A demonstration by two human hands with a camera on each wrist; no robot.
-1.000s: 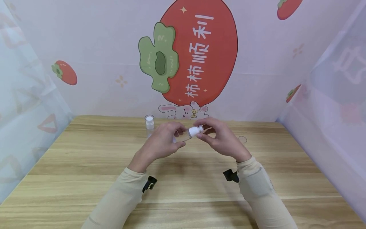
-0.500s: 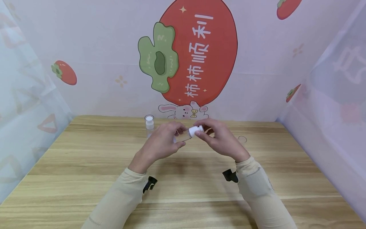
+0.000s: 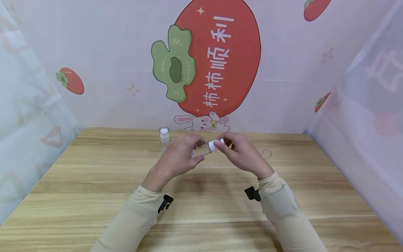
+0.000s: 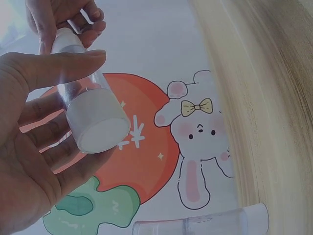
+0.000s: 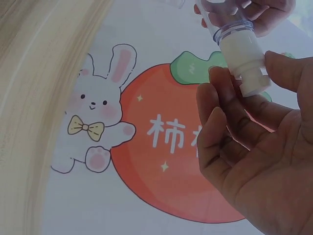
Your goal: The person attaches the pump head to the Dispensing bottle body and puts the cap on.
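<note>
A clear pump bottle (image 3: 200, 151) with a white pump top (image 5: 240, 54) is held tilted above the table between both hands. My left hand (image 3: 177, 155) grips its clear body, thumb on one side and fingers on the other; the white base (image 4: 100, 122) faces the left wrist camera. My right hand (image 3: 245, 154) pinches the white pump top between thumb and curled fingers. Behind the left hand a second clear bottle (image 3: 164, 137) stands upright, its white pump under a clear cap; the hand partly hides its lower part.
A thin dark ring (image 3: 267, 153) lies on the wooden table (image 3: 201, 217) to the right of the right hand. A printed cloth wall (image 3: 126, 63) rises at the table's back edge, with similar cloth at both sides.
My right thumb has slid up over the white pump top toward the bottle body, and the right hand has closed in slightly. The left hand and bottle have hardly moved.
</note>
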